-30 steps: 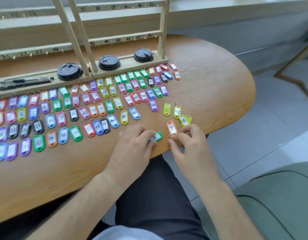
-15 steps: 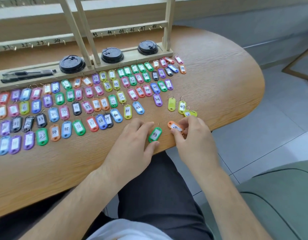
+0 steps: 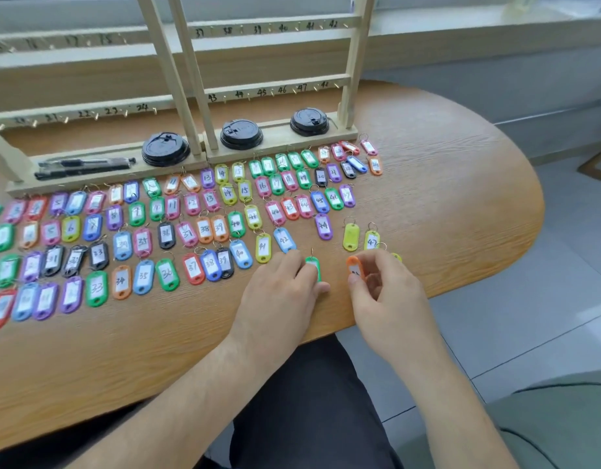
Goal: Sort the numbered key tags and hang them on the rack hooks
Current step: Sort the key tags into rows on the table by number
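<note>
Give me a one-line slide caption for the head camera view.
Sorting numbered key tags before the rack: left hand touches a green tag, right hand pinches an orange tag.

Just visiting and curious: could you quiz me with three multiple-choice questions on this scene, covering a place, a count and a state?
1. Where do the pens lie?
A) on the rack base
B) on the floor
C) among the tags

2. How many black lids are there?
A) one
B) five
C) three

3. What is the right hand doing?
A) lying flat, empty
B) pinching an orange tag
C) holding a pen

1 A, they lie beside the lids; 2 C, three sit along the base; 3 B, thumb and finger pinch it.
</note>
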